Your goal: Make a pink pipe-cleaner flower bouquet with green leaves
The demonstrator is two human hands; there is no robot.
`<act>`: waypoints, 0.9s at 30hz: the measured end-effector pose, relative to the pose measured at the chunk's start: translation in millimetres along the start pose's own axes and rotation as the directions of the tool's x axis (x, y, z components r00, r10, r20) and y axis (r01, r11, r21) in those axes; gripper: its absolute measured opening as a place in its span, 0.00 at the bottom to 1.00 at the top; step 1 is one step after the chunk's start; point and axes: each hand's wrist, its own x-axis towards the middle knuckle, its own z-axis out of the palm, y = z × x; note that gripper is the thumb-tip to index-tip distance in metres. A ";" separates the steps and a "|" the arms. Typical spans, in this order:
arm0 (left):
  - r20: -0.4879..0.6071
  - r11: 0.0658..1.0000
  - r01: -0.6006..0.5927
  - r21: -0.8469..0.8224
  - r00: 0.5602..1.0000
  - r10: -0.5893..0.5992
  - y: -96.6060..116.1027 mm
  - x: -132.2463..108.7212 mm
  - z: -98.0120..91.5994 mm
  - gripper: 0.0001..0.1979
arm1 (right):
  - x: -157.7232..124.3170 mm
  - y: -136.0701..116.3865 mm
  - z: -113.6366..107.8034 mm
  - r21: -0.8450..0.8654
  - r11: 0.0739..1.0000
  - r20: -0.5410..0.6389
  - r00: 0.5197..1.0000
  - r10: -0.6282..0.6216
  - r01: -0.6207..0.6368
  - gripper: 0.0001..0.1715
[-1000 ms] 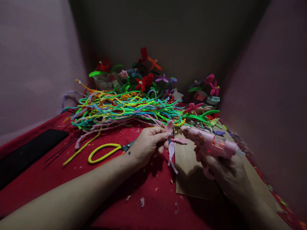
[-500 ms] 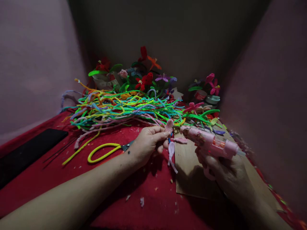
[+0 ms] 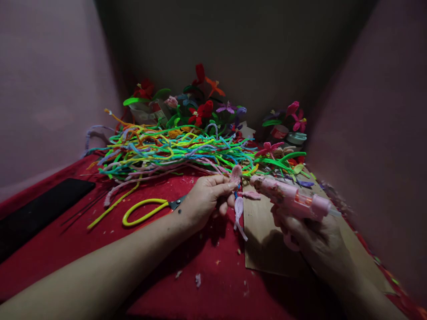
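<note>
My left hand (image 3: 207, 198) pinches a small pink pipe-cleaner flower piece (image 3: 237, 195) between thumb and fingers, its loops hanging down over the red cloth. My right hand (image 3: 310, 240) is wrapped round the grip of a pink glue gun (image 3: 290, 198). The gun's nozzle points left and sits close to the top loop of the flower piece. Both hands hover over the left edge of a brown cardboard sheet (image 3: 267, 240).
A heap of many-coloured pipe cleaners (image 3: 173, 151) lies behind the hands. Yellow-handled scissors (image 3: 147, 209) rest left of my left hand. Finished pipe-cleaner flowers (image 3: 200, 106) and small tape rolls (image 3: 287, 135) stand at the back. A black flat object (image 3: 36, 213) lies far left on the red cloth (image 3: 207, 284).
</note>
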 end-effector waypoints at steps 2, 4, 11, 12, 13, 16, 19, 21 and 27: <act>0.003 1.000 0.001 0.001 1.000 -0.001 0.4 -0.1 -0.4 0.12 | -2.3 3.4 -0.8 -0.020 0.999 -0.022 0.999 0.034 -0.035 0.19; 0.006 1.000 -0.001 0.002 1.000 0.001 0.2 0.1 -0.9 0.12 | -4.2 6.4 -1.3 -0.036 0.997 -0.052 0.996 0.067 -0.069 0.17; -0.002 1.000 -0.019 0.009 1.000 0.019 -1.6 0.8 -2.0 0.13 | -1.3 0.7 2.5 -0.009 1.000 -0.029 1.000 0.010 -0.010 0.20; -0.003 1.000 -0.014 0.009 1.000 0.014 -1.4 0.5 -2.0 0.14 | -0.8 -0.2 3.2 0.002 1.000 -0.023 1.000 0.003 -0.003 0.20; -0.007 1.000 -0.010 0.008 1.000 0.010 -1.0 0.1 -1.9 0.14 | -0.6 -0.7 3.7 0.012 1.000 -0.018 1.000 0.002 -0.001 0.20; -0.015 1.000 -0.005 -0.001 1.000 0.005 0.2 -0.8 -1.3 0.13 | -0.4 -0.5 4.3 0.029 1.000 0.000 1.000 0.010 -0.010 0.21; -0.007 1.000 -0.007 -0.007 1.000 0.007 0.8 -0.7 -0.9 0.13 | 0.1 -1.5 4.0 0.060 0.998 0.031 0.999 -0.005 0.003 0.21; -0.004 1.000 -0.008 -0.008 1.000 0.008 0.9 -0.3 -0.8 0.13 | 0.7 -3.6 3.5 0.073 0.997 0.049 0.999 -0.008 0.005 0.21; -0.022 1.000 -0.008 0.007 1.000 0.009 1.0 -0.2 -0.8 0.12 | 0.6 -7.2 2.9 0.072 0.997 0.036 0.999 -0.009 0.006 0.22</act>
